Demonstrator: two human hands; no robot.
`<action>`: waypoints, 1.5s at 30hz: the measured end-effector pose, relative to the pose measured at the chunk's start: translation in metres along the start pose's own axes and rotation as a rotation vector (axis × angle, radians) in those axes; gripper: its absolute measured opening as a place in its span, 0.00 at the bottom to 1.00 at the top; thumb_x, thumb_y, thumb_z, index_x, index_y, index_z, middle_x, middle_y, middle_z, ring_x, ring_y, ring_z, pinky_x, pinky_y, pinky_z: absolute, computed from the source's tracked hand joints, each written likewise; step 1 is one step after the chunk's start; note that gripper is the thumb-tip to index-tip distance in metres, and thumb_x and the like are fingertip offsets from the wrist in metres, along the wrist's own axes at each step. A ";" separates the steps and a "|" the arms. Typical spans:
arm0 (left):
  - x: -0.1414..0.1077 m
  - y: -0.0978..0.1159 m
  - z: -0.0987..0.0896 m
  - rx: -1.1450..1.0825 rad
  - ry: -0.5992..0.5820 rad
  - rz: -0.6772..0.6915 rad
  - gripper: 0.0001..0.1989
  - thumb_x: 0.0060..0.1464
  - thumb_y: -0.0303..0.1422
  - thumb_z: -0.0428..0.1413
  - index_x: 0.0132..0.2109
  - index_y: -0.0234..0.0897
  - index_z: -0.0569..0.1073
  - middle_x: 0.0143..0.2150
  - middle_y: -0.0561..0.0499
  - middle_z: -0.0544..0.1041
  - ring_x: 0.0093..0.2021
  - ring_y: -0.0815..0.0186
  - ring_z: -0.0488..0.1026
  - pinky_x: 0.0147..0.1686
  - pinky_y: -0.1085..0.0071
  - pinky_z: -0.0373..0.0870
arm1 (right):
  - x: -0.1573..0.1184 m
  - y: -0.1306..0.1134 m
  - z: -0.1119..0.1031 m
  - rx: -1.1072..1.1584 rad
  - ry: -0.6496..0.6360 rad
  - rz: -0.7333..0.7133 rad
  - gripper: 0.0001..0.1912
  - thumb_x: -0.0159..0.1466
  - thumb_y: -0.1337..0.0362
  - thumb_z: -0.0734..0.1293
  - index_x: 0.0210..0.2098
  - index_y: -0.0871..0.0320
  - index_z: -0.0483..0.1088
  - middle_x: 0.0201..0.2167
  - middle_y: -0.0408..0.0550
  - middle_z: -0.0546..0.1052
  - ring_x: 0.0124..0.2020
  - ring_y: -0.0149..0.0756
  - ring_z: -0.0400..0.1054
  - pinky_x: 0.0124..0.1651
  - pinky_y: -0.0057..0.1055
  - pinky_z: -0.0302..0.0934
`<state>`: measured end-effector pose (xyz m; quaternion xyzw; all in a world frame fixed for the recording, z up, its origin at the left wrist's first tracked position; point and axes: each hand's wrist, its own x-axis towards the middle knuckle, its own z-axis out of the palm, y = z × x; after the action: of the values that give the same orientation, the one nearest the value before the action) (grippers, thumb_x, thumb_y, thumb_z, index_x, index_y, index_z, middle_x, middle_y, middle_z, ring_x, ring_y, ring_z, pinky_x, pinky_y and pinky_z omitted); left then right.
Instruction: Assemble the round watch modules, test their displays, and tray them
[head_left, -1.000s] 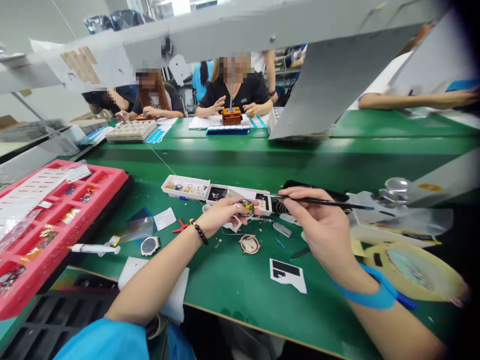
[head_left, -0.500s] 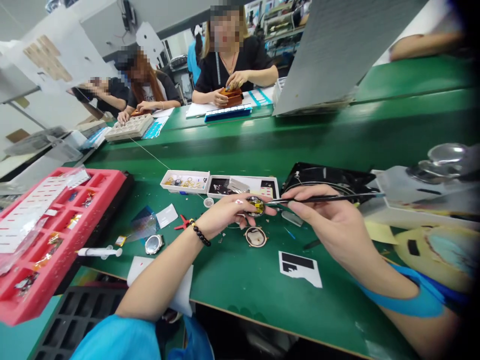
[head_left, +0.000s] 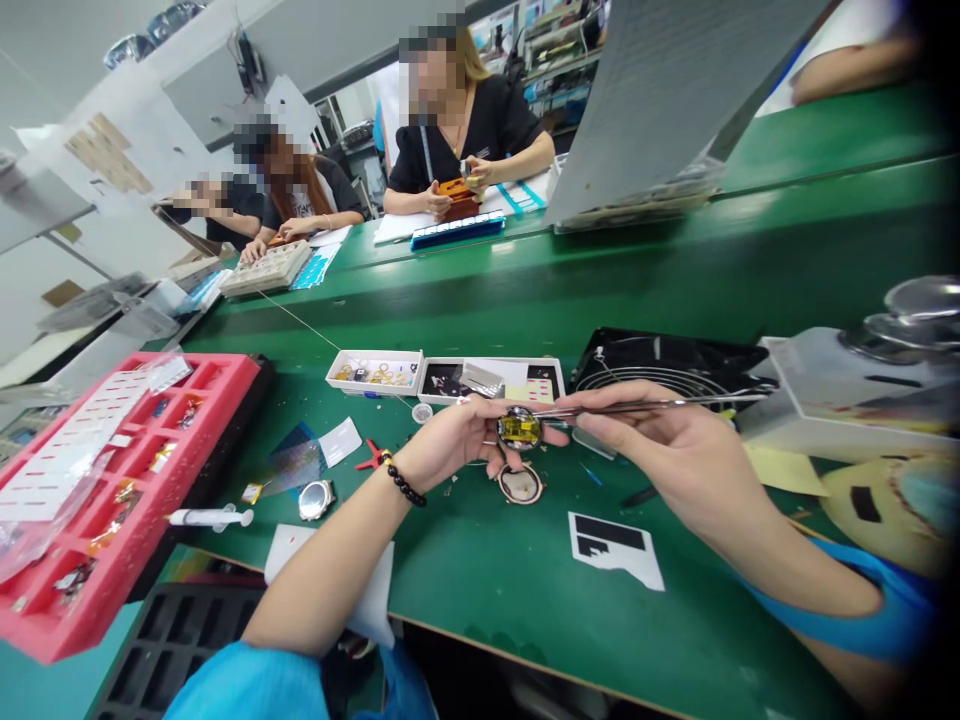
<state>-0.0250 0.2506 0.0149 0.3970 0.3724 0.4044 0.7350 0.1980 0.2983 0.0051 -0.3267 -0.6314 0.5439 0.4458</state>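
My left hand (head_left: 459, 436) has its fingers closed around a round open watch case (head_left: 519, 428), with yellow and black parts showing inside. My right hand (head_left: 686, 450) pinches slim metal tweezers (head_left: 720, 400); their tips reach the right edge of the case, and whether they grip anything is too small to tell. Just below the left fingers lies a round gold-rimmed watch part (head_left: 520, 486). A second silver watch case (head_left: 315, 499) rests on the green bench left of my left forearm.
A pink compartment tray (head_left: 217, 400) with small parts stands at left, a syringe (head_left: 210, 517) beside it. Behind my hands are two white parts boxes (head_left: 375, 388) and a black bag (head_left: 660, 350). A black-and-white sheet (head_left: 615, 550) lies in front. Co-workers sit across the bench.
The watch case has tilted so its yellow inside faces me more. The tweezers have turned slightly, staying at its edge. The whole view has shifted a little.
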 end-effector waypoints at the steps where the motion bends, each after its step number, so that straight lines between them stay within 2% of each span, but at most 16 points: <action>1: 0.000 -0.001 -0.001 -0.005 0.002 0.004 0.29 0.57 0.42 0.54 0.59 0.24 0.75 0.50 0.32 0.80 0.29 0.66 0.75 0.24 0.74 0.67 | 0.000 0.000 0.000 0.011 -0.011 0.000 0.10 0.63 0.52 0.77 0.38 0.49 0.80 0.40 0.44 0.85 0.44 0.39 0.81 0.50 0.29 0.77; 6: 0.001 -0.004 -0.002 -0.021 0.026 0.007 0.28 0.57 0.42 0.53 0.57 0.24 0.76 0.47 0.33 0.81 0.30 0.64 0.76 0.23 0.74 0.66 | 0.000 -0.004 0.000 0.044 -0.048 0.010 0.08 0.64 0.54 0.76 0.39 0.49 0.80 0.40 0.44 0.85 0.42 0.38 0.81 0.48 0.26 0.78; 15: 0.002 -0.006 -0.003 -0.027 0.022 0.009 0.29 0.58 0.42 0.53 0.58 0.23 0.75 0.47 0.32 0.81 0.29 0.64 0.75 0.22 0.74 0.67 | -0.001 -0.007 0.000 0.049 -0.079 0.008 0.08 0.65 0.55 0.75 0.40 0.50 0.80 0.41 0.44 0.84 0.41 0.38 0.82 0.45 0.27 0.79; 22: 0.002 -0.006 -0.003 -0.033 0.003 0.011 0.29 0.59 0.42 0.53 0.60 0.23 0.74 0.47 0.32 0.81 0.29 0.65 0.75 0.22 0.75 0.67 | 0.000 -0.002 -0.002 0.002 -0.049 -0.015 0.09 0.65 0.53 0.75 0.40 0.49 0.79 0.42 0.44 0.84 0.44 0.36 0.80 0.47 0.24 0.77; 32: -0.001 -0.004 0.001 0.001 -0.007 0.015 0.32 0.57 0.44 0.55 0.60 0.23 0.74 0.48 0.31 0.81 0.29 0.66 0.75 0.22 0.76 0.67 | -0.001 -0.003 -0.002 -0.010 -0.038 -0.035 0.09 0.65 0.53 0.75 0.39 0.49 0.80 0.40 0.43 0.84 0.42 0.33 0.80 0.46 0.21 0.76; 38: -0.001 -0.001 0.003 0.028 -0.022 0.014 0.31 0.56 0.42 0.55 0.61 0.24 0.74 0.50 0.30 0.81 0.28 0.67 0.74 0.22 0.76 0.65 | 0.001 -0.004 -0.001 -0.026 -0.040 -0.033 0.11 0.64 0.52 0.75 0.39 0.52 0.80 0.40 0.46 0.83 0.42 0.37 0.80 0.46 0.26 0.77; 45: -0.002 -0.003 0.002 0.027 0.004 0.001 0.30 0.55 0.40 0.56 0.60 0.25 0.74 0.50 0.31 0.81 0.29 0.67 0.74 0.22 0.75 0.66 | -0.001 -0.007 0.002 0.065 -0.082 0.008 0.11 0.64 0.53 0.76 0.39 0.52 0.78 0.41 0.47 0.84 0.41 0.41 0.81 0.45 0.34 0.79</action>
<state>-0.0229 0.2474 0.0131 0.4064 0.3789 0.4005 0.7286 0.1970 0.2952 0.0118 -0.2921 -0.6297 0.5790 0.4277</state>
